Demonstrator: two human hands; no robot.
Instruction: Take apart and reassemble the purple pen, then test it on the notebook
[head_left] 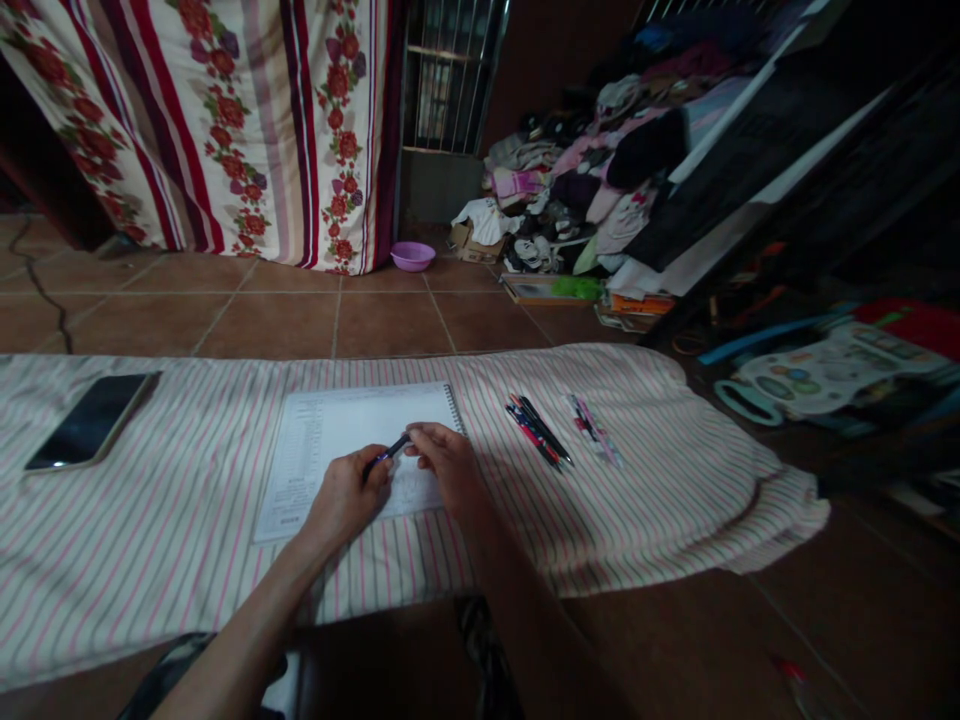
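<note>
Both hands meet over a spiral notebook [337,430] lying on a striped cloth [165,520] on the floor. My left hand [346,495] is closed round the lower end of a dark pen [388,452]. My right hand [448,465] pinches the pen's upper end with its fingertips. The pen lies slanted between the two hands, just above the printed page. Part of the page is hidden under the hands.
A phone [88,422] lies on the cloth at the left. Several pens [538,430] and a pink packet [594,430] lie to the right of the notebook. Beyond are tile floor, a floral curtain [225,120], a purple bowl [412,256], a clothes heap [600,170] and toys [817,375].
</note>
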